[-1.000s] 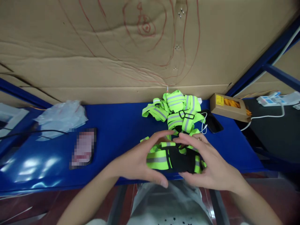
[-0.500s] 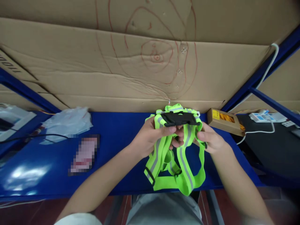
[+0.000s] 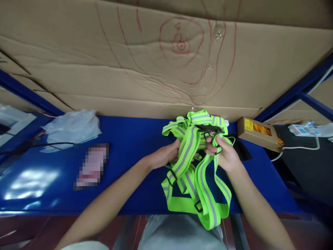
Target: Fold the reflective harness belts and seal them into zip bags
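A neon green reflective strap vest [image 3: 195,180] with grey stripes and black buckles hangs in loops over the front of the blue table [image 3: 130,139]. My left hand [image 3: 163,156] is closed on its straps from the left. My right hand [image 3: 225,155] grips the straps on the right, fingers curled round them. Just behind my hands lies a pile of more green reflective vests [image 3: 200,122].
A crumpled clear plastic bag [image 3: 71,127] lies at the back left, a pixelated flat item [image 3: 91,166] nearer. A small cardboard box [image 3: 260,129] and a dark phone [image 3: 243,149] with a white cable sit at the right. A cardboard wall [image 3: 156,62] stands behind.
The vest went from a folded bundle low at the table edge to being lifted and shaken out; its loops now hang open, and my hands have dropped slightly from the raised black buckle.
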Demonstrator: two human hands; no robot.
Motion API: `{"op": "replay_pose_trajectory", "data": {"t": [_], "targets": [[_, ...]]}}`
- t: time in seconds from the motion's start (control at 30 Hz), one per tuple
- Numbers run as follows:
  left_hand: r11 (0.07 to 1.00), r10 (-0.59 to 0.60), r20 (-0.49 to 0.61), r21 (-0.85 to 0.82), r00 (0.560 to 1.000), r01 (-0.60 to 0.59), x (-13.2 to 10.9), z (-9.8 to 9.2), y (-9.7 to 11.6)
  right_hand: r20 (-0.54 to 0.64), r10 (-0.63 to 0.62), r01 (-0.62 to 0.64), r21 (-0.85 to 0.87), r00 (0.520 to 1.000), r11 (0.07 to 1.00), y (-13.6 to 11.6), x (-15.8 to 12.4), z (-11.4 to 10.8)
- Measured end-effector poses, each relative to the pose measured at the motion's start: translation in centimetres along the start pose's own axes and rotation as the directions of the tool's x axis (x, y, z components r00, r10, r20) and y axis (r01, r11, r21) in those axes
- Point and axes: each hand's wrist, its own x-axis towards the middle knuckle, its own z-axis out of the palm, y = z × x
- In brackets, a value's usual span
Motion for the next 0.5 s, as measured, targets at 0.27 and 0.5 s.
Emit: {"op": "replay_pose_trajectory", "data": {"t": [0.27, 0.5], "targets": [[0.888, 0.032, 0.005, 0.458, 0.999, -0.03, -1.0, 1.1, 0.4, -0.125, -0.409, 0.391, -0.145, 0.904, 0.909, -6.5, -2.8, -0.3], [0.795, 0.175, 0.09, 0.574, 0.98, -0.195, -1.4, 2.6, 1.1, -0.082, -0.565, 0.552, -0.138, 0.821, 0.822, -10.8, -4.8, 1.4]]}}
